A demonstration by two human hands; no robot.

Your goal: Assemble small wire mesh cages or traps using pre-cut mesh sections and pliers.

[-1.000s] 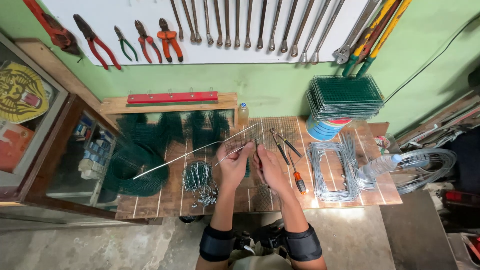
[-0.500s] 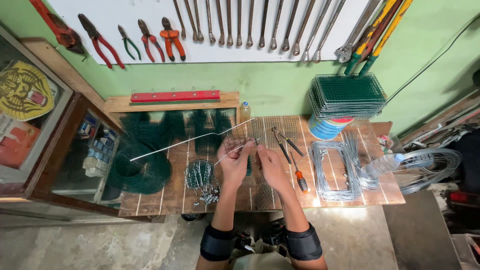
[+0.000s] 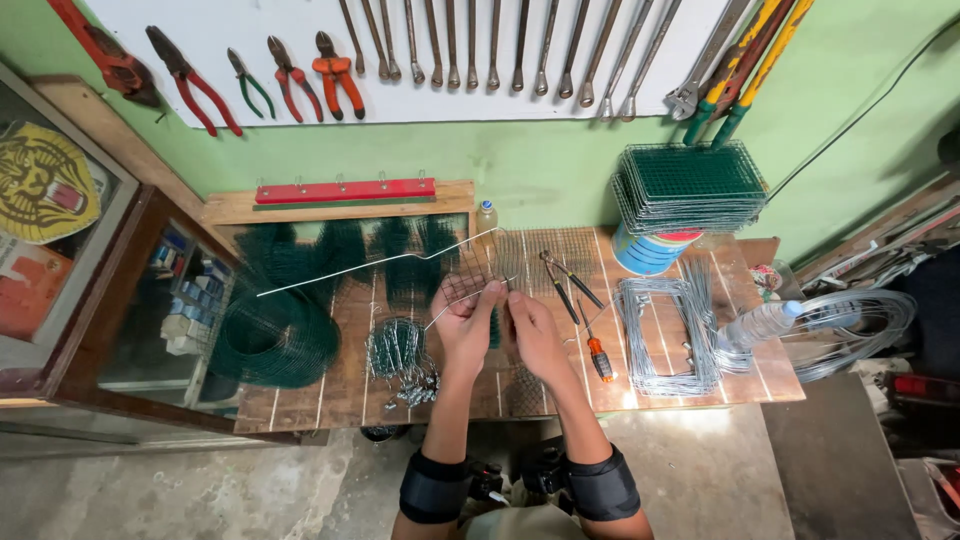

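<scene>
My left hand (image 3: 466, 318) and my right hand (image 3: 531, 325) are close together over the wooden workbench (image 3: 340, 385). Both pinch a bent length of steel wire (image 3: 372, 262) whose long end runs up and to the left over the green mesh. A small piece of wire mesh (image 3: 470, 282) sits just above my left fingers. Pliers (image 3: 566, 277) and an orange-handled screwdriver (image 3: 597, 351) lie just right of my right hand.
A roll of green mesh (image 3: 275, 335) lies at the left, a bundle of wire hooks (image 3: 400, 358) beside it. Bent wire frames (image 3: 660, 335), a plastic bottle (image 3: 760, 322) and a wire coil (image 3: 860, 325) sit at the right. Stacked mesh panels (image 3: 690, 185) rest on a tin. Tools hang on the wall.
The long free end of the wire has swung upward and further left across the green mesh. My hands have stayed together at the same spot on the bench.
</scene>
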